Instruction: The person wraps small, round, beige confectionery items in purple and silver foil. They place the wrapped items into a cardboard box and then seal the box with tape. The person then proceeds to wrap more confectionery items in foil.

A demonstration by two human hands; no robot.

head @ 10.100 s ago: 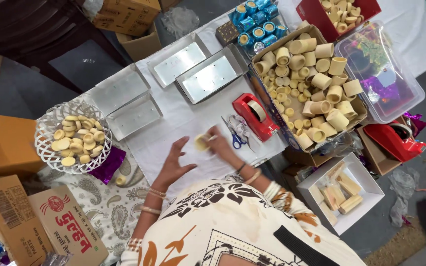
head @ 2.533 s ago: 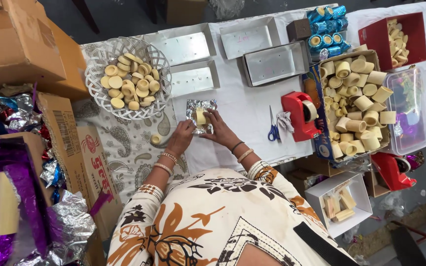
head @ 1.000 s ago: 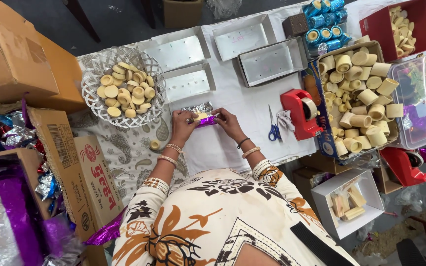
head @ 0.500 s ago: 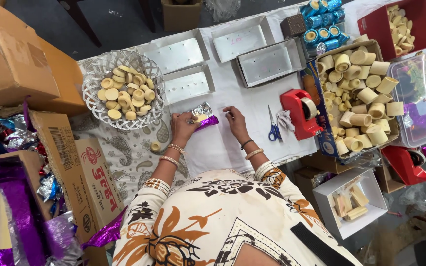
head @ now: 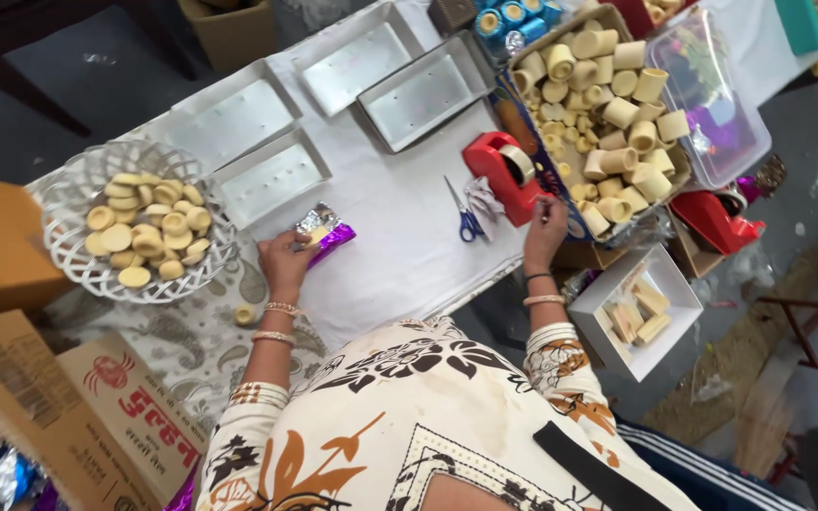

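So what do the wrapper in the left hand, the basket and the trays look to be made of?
The wrapper under the left hand looks like metallised foil, silver and purple: it is shiny and crinkled. The basket looks like glossy white plastic or coated wire, an open lattice; I cannot tell which. The trays look like thin sheet metal, dull silver with folded rims.

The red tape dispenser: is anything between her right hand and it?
Nothing visible. The right hand is right beside the red tape dispenser; the blue scissors lie off to the side.
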